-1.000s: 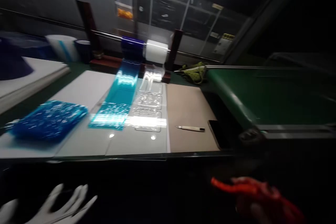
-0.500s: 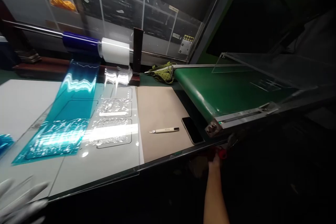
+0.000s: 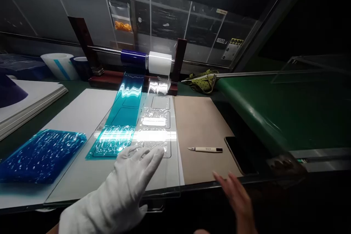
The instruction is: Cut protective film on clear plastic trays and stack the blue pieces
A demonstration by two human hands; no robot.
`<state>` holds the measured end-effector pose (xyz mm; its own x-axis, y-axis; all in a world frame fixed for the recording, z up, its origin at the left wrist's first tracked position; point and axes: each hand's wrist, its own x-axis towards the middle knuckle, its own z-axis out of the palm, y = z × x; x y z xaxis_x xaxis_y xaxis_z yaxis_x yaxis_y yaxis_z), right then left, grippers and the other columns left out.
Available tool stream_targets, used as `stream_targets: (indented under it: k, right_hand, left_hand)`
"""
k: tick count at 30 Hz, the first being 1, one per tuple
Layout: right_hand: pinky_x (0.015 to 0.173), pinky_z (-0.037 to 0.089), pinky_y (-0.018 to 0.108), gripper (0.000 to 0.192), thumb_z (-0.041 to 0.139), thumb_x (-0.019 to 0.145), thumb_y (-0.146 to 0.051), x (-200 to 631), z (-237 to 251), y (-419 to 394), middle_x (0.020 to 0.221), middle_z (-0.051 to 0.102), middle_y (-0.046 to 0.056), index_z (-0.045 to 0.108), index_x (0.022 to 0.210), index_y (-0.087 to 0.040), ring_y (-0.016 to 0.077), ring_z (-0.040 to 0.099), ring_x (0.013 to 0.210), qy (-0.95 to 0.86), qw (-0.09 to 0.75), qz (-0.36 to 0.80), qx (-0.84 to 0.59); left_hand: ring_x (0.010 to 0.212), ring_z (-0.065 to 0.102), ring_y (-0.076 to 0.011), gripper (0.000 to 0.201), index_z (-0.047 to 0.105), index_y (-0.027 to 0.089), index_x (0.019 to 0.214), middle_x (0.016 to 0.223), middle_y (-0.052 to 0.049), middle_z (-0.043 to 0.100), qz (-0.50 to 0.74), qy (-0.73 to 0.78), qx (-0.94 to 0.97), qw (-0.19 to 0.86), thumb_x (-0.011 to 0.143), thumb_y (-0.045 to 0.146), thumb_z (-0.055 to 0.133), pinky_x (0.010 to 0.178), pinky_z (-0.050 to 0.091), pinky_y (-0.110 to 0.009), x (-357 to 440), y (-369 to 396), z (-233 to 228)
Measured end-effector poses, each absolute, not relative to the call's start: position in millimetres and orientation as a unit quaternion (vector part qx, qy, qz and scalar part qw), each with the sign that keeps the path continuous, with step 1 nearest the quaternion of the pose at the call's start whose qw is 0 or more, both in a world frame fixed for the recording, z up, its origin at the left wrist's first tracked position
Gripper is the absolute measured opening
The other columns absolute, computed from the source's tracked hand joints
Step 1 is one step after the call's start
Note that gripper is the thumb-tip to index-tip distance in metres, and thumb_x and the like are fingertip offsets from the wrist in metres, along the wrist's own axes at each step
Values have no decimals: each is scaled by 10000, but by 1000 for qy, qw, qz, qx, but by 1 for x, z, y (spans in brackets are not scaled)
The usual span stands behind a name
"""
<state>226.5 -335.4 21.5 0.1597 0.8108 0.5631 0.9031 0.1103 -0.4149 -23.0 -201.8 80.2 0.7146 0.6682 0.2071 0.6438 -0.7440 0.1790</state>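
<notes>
Hands [image 3: 130, 179] [image 3: 236, 194] — left now by film [image 3: 124, 117], right empty

Dim scene, near-black right edge, white glare across teal film [image 3: 121, 117], blur lower right

Workbench top [image 3: 72, 94], dark green. Brown sheet [image 3: 201, 120], lying flat. Left of sheet: clear plate [image 3: 90, 175]; farther left, stack of white boards [image 3: 41, 98]. Behind and left of sheet: dark red roll stand [image 3: 106, 79]. Behind sheet: yellow-green dotted cloth [image 3: 205, 83]. At sheet's right edge: black phone [image 3: 239, 154].
</notes>
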Motion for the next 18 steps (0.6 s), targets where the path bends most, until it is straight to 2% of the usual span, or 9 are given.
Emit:
stream_targets:
  k: [1, 3, 5, 7, 10, 13, 15, 18]
  right_hand:
    - [923, 471, 593, 825, 557, 818, -572, 209, 36, -320, 1359, 534, 166, 259, 1483, -186, 414, 371, 1337, -688, 330, -64, -643]
    - [1037, 348, 632, 975, 544, 810, -610, 182, 59, -289, 1462, 432, 162, 104, 1524, -114, 401, 203, 1420, -763, 249, -82, -591]
    - [1095, 193, 674, 1106, 554, 780, -644, 166, 73, -264, 1517, 344, 170, -5, 1518, -37, 400, 85, 1444, -813, 191, -103, -540]
    - [1109, 64, 689, 1167, 565, 758, -655, 160, 80, -245, 1541, 282, 190, -26, 1500, 25, 408, 16, 1445, -842, 163, -118, -501]
    - [1100, -54, 692, 1130, 551, 786, -616, 158, 88, -227, 1543, 260, 213, -13, 1485, 71, 414, 6, 1441, -864, 153, -140, -459]
    - [1091, -89, 702, 1089, 521, 815, -589, 159, 106, -213, 1531, 294, 205, -38, 1486, 62, 400, 57, 1440, -872, 157, -160, -435]
    - [1106, -88, 691, 1105, 564, 801, -553, 162, 127, -202, 1527, 312, 187, -64, 1492, 38, 377, 83, 1442, -866, 158, -169, -443]
    - [1118, -69, 690, 1165, 645, 778, -483, 171, 174, -180, 1530, 310, 176, -152, 1492, -23, 349, 123, 1444, -849, 165, -212, -454]
  left_hand:
    - [1219, 485, -307, 1216, -180, 296, 1463, 1341, -61, 537, 133, 347, 927, 49, 559, 254, 633, 1022, 275, -582, -23, -200, 82]
    - [1243, 456, -277, 1167, -129, 286, 1477, 1357, -49, 523, 153, 334, 929, 41, 573, 214, 606, 1047, 230, -539, -24, -196, 86]
    - [1279, 415, -244, 1117, -29, 271, 1493, 1404, -40, 480, 165, 330, 929, 37, 561, 167, 578, 1078, 190, -487, -25, -192, 90]
    - [1313, 374, -227, 1097, 41, 251, 1499, 1468, -37, 412, 164, 332, 928, 41, 544, 138, 568, 1102, 158, -456, -26, -189, 94]
    - [1311, 369, -243, 1111, 26, 252, 1501, 1501, -31, 371, 161, 341, 925, 43, 562, 155, 612, 1116, 123, -487, -29, -182, 101]
    - [1289, 387, -278, 1138, -2, 264, 1500, 1489, -32, 390, 166, 342, 924, 30, 601, 274, 696, 1109, 121, -543, -37, -172, 115]
    - [1329, 341, -299, 1112, -35, 245, 1501, 1492, -62, 381, 173, 322, 931, -17, 665, 334, 693, 1116, 112, -584, -43, -160, 132]
    - [1378, 269, -329, 1109, -112, 180, 1491, 1486, -137, 366, 220, 302, 915, -154, 717, 332, 668, 1131, 75, -638, -51, -136, 169]
